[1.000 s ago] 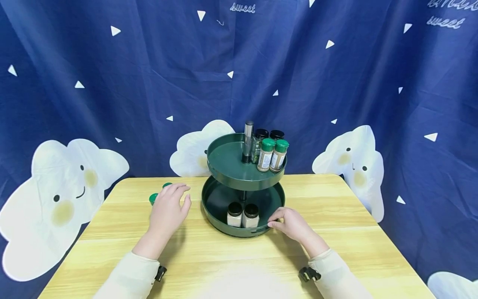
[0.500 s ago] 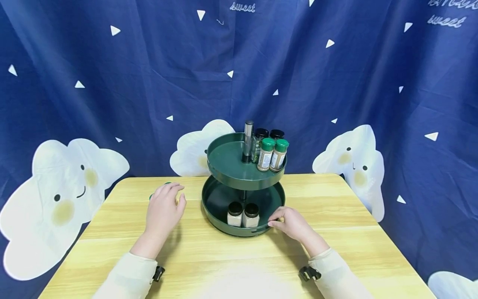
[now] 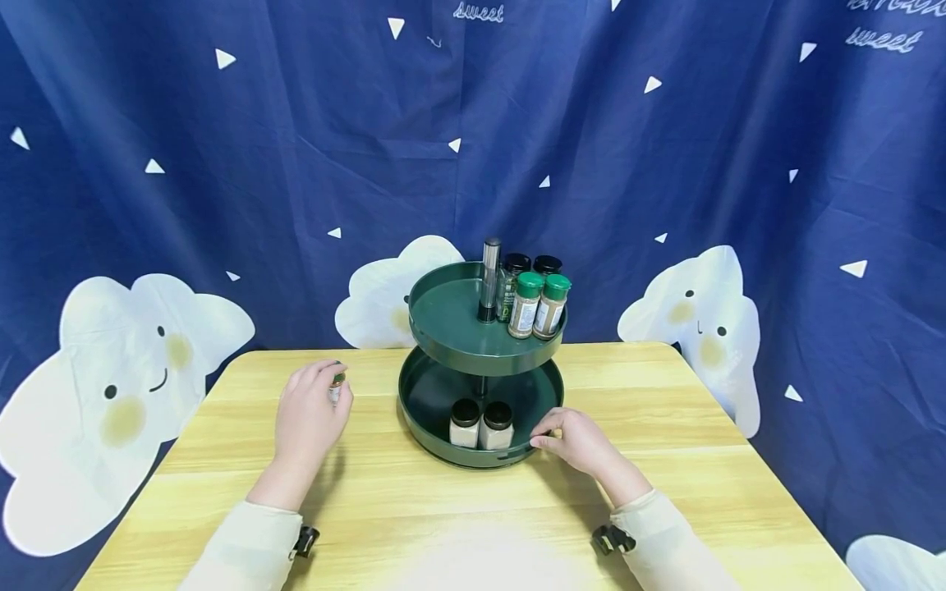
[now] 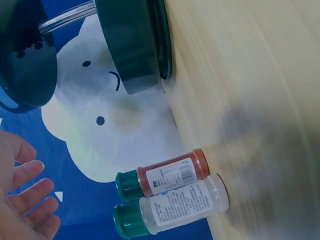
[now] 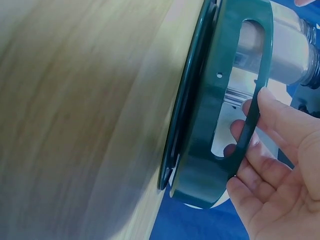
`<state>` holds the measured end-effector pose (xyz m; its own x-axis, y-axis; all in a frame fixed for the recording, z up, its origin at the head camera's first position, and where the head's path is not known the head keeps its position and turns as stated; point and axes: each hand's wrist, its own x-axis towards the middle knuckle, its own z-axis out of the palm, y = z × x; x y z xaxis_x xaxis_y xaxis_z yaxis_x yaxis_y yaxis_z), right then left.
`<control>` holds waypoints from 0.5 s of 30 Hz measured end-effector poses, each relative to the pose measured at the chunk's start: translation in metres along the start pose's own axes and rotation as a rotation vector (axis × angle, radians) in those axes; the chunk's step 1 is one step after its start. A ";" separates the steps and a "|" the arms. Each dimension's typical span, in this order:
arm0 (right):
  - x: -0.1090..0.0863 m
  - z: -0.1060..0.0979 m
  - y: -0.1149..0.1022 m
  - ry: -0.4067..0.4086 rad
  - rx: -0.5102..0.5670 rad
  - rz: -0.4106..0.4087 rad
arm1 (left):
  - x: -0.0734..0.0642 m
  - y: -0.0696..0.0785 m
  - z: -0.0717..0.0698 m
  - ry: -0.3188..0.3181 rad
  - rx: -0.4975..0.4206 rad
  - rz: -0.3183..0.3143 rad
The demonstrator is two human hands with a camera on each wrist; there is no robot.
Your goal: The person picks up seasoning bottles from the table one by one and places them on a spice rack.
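My left hand [image 3: 306,414] is held over the left side of the table, its fingers loosely bent around nothing. Close beyond it stand two green-capped spice jars, one with reddish contents [image 4: 172,176] and one pale [image 4: 180,204], upright side by side; the head view shows little of them behind the hand. With my right hand [image 3: 580,443] I grip the cut-out rim of the lower tray [image 5: 202,170] of a dark green two-tier turntable, thumb outside and fingers through the slot. Two black-capped jars of pale contents, left [image 3: 464,425] and right [image 3: 496,428], stand in that tray.
On the upper tray [image 3: 451,308] stand two green-capped spice jars [image 3: 525,310] and two black-capped jars [image 3: 510,300], grouped right of the metal post [image 3: 491,279]. Behind the wooden table [image 3: 443,525] hangs a blue curtain [image 3: 296,123] with clouds.
My left hand has drifted left and slightly toward me, hiding one green cap and uncovering part of a jar at its right. My right hand keeps its grip on the rim.
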<state>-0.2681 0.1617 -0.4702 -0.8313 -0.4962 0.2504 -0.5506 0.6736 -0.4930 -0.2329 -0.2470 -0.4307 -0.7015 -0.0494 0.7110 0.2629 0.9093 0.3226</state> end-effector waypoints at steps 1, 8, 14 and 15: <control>0.000 0.000 0.000 0.000 -0.004 -0.001 | 0.000 -0.001 0.000 -0.002 0.002 -0.003; 0.000 -0.001 -0.001 -0.002 -0.008 0.006 | -0.002 -0.008 -0.003 -0.041 0.008 -0.058; 0.000 0.000 0.000 -0.001 -0.013 0.010 | -0.005 -0.015 -0.002 -0.057 0.007 -0.103; 0.000 0.000 0.000 -0.001 -0.014 0.009 | -0.006 -0.016 -0.002 -0.056 0.008 -0.106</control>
<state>-0.2680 0.1616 -0.4696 -0.8359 -0.4908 0.2456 -0.5445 0.6857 -0.4830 -0.2320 -0.2622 -0.4389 -0.7611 -0.1220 0.6371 0.1807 0.9034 0.3889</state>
